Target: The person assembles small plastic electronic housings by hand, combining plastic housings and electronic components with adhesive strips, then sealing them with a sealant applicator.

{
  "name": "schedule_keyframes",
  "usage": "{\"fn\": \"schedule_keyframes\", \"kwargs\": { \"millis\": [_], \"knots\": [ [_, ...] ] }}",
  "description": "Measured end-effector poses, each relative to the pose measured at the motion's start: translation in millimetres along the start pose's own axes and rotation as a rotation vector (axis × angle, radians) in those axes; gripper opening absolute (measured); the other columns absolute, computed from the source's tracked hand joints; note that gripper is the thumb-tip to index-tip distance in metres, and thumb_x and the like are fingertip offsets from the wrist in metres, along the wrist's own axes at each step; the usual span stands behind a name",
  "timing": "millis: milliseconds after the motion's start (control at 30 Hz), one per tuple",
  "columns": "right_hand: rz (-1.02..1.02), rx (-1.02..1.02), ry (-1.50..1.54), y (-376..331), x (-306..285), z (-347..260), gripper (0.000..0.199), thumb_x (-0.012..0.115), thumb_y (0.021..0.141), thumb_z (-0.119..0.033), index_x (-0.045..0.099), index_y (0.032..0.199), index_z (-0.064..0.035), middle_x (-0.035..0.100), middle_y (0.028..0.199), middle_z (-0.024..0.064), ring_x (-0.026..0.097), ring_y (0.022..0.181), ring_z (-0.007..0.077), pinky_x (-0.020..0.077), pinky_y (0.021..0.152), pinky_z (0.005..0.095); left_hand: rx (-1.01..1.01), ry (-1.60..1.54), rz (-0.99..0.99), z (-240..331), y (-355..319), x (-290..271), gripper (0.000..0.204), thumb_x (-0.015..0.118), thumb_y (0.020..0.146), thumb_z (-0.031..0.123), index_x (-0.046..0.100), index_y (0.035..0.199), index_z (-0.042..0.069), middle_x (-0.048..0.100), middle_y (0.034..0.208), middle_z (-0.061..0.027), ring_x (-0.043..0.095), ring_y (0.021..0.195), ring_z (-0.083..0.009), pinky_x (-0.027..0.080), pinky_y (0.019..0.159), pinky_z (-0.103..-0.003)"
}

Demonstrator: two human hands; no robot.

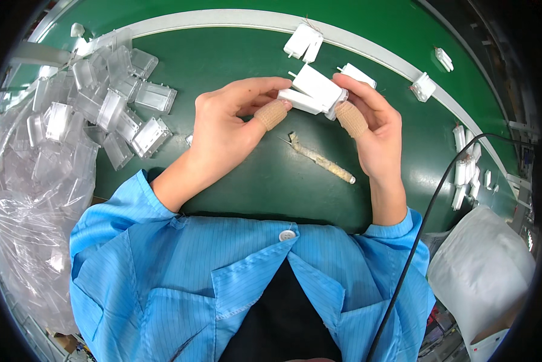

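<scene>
Above the middle of the green table, both my hands hold a white plastic housing [317, 85] made of a wide block and a narrower one, spread apart in a V. My left hand [227, 120] pinches the narrow block's left end between its fingers and thumb. My right hand [376, 123] grips the right end, where a clear plastic piece [337, 106] sits against the blocks. Tan wrapping covers both my thumbs. Below my hands lies a thin tool [322, 160] with a wrapped yellowish handle and a fine metal tip.
Several clear plastic cases [117, 102] spill from a large clear bag [38, 235] at left. More white housings [303, 42] lie beyond my hands, with several white pieces [464, 163] at right. A black cable [425, 220] crosses the right side, near a white bag [482, 271].
</scene>
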State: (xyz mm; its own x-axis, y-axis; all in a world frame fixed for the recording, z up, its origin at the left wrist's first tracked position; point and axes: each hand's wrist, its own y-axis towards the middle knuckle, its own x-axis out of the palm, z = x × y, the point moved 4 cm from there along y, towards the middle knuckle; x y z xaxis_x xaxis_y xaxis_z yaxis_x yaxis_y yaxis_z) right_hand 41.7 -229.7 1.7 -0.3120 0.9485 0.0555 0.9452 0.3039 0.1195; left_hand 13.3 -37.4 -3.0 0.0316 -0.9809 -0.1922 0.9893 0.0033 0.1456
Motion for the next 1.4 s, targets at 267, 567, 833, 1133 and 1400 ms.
{"fn": "schedule_keyframes", "kwargs": {
  "millis": [267,567,833,1133,1400],
  "knots": [
    [0.056,0.015,0.046,-1.0,-3.8,4.1,0.039,0.064,0.081,0.005,0.055,0.119,0.0033,0.058,0.115,0.0118,0.054,0.106,0.0182,0.0488,0.088,0.0294,0.310,0.103,0.030,12.2,-0.1,-0.6,0.026,0.067,0.079,0.002,0.066,0.106,0.002,0.060,0.108,-0.0121,0.066,0.085,-0.0169,0.056,0.072,-0.027],
    [0.054,-0.302,-0.329,-7.3,7.2,-7.2,0.039,0.069,0.078,0.002,0.058,0.115,0.0016,0.057,0.112,0.0122,0.058,0.103,0.0194,0.0520,0.088,0.0319,-0.056,-0.393,0.015,-5.3,5.3,2.4,0.021,0.065,0.083,0.002,0.065,0.104,-0.004,0.061,0.103,-0.0098,0.063,0.081,-0.0114,0.051,0.073,-0.022],
    [0.053,-0.280,-0.171,-4.4,7.2,-3.2,0.041,0.067,0.076,0.008,0.055,0.115,0.0056,0.054,0.113,0.0143,0.055,0.108,0.0239,0.0505,0.091,0.0352,-0.213,-0.413,-0.051,-12.4,5.0,2.3,0.019,0.068,0.079,0.003,0.064,0.097,-0.003,0.069,0.082,-0.0105,0.065,0.078,-0.0107,0.051,0.066,-0.021],
    [0.033,-0.237,-0.102,-3.8,9.7,-4.7,0.042,0.066,0.075,0.010,0.054,0.115,0.0051,0.053,0.114,0.0129,0.054,0.111,0.0237,0.0491,0.094,0.0358,-0.208,-0.394,-0.025,-14.4,5.6,-0.3,0.016,0.069,0.080,0.006,0.066,0.092,-0.004,0.069,0.079,-0.0095,0.063,0.074,-0.0078,0.049,0.064,-0.021],
    [0.021,-0.196,-0.111,-4.1,9.6,-4.8,0.043,0.062,0.076,0.014,0.050,0.117,0.0099,0.052,0.114,0.0161,0.053,0.110,0.0265,0.0489,0.095,0.0382,-0.209,-0.400,-0.008,-11.5,3.6,3.0,0.016,0.068,0.081,0.008,0.067,0.092,-0.004,0.069,0.077,-0.0100,0.063,0.072,-0.0082,0.049,0.064,-0.021]
  ]
}}
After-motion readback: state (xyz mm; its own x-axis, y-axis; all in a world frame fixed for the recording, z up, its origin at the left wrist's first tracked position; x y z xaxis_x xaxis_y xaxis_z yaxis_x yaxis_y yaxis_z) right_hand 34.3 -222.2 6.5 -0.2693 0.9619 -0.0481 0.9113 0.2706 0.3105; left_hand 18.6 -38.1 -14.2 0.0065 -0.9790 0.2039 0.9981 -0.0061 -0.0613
